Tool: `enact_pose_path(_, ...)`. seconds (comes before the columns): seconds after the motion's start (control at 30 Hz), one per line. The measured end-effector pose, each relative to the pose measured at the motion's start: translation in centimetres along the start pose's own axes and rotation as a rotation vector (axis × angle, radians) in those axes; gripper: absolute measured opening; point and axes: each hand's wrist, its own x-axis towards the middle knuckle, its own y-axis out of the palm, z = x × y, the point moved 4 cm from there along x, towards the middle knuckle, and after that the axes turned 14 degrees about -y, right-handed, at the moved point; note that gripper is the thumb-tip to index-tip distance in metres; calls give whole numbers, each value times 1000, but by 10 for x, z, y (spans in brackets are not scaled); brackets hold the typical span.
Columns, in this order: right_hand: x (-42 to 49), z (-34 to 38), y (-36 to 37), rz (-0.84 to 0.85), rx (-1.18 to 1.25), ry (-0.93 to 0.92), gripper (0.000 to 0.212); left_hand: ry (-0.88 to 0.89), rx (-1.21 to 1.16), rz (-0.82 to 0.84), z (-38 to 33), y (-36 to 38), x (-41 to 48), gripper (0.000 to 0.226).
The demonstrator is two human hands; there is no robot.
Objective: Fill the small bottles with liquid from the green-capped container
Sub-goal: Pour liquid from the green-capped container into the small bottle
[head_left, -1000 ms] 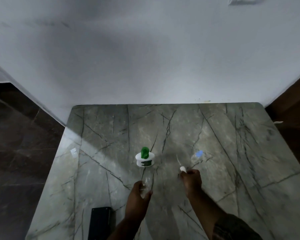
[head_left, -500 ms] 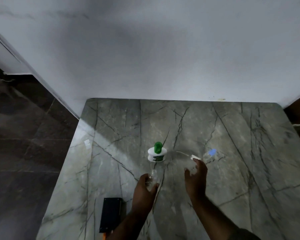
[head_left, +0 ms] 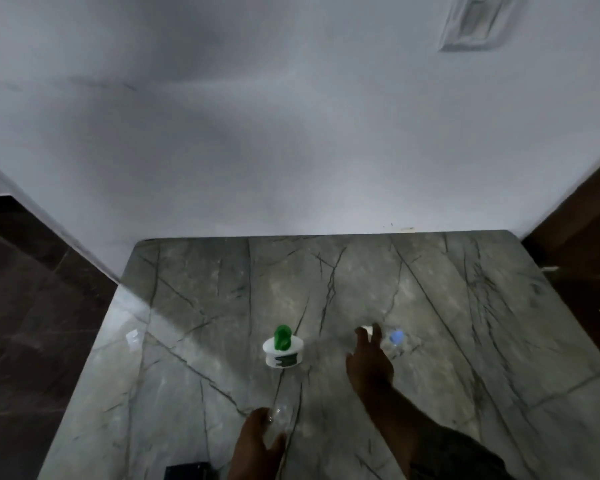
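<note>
**While gripping one small bottle, reaching toward another**

As seen from above, looking down at a grey, dark-veined marble table (head_left: 465, 358) pushed against a pale wall (head_left: 291, 133). Near the bottom edge, left hand (head_left: 257, 445) with fingers and thumb curled round a clear small bottle (head_left: 279, 415), low over the table; resting on it or lifted, cannot tell. Further back and to the right, right hand (head_left: 369, 362) stretched forward, fingers mostly straight, with a small white piece (head_left: 365, 329) at the fingertips; too blurred to tell whether pinched or only touched. Just right of those fingertips, a second small bottle (head_left: 395, 338) with a blue cap, upright on the table. Back between the hands, the green-capped container (head_left: 284, 349): squat, white, upright, cap on, apart from both hands. At the bottom edge, a black object (head_left: 191, 472), partly cut off.
</note>
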Motion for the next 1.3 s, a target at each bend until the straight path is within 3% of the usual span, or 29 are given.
enact_pose_path(0.27,-5,-7,5,105,26,27,67,20,18,-8,-4,6,-4,54)
enact_pose_path(0.4,-13,19,-12,-38,175,-194,50,6,-82,-3,-15,-1,-15,50)
enact_pose_path(0.53,-25,85,-46,-137,541,-346,29,-3,-183,-7,-28,-11,-22,41)
enact_pose_path(0.73,-56,121,-57,-113,706,-202,28,-12,-245,-41,-44,-26,-31,41)
enact_pose_path(0.87,-104,125,-10,263,838,-231,63,49,-196,-66,-32,-35,-33,30)
enact_pose_path(0.93,-119,129,7,317,808,-278,59,61,-186,-43,-29,-37,-36,27)
enact_pose_path(1.0,-120,129,12,234,760,-304,45,168,-132,-45,-29,-42,-40,37)
enact_pose_path(1.07,-117,125,13,168,704,-336,38,217,-45,-115,-16,-56,-42,64)
enact_pose_path(1.17,-115,113,13,91,610,-381,38,80,102,-470,44,-90,-36,93)
enact_pose_path(1.23,-115,106,10,51,583,-384,39,-161,227,-423,84,-102,-32,104)
enact_pose_path(1.3,-113,101,11,21,556,-396,41,-287,297,-273,107,-101,-32,105)
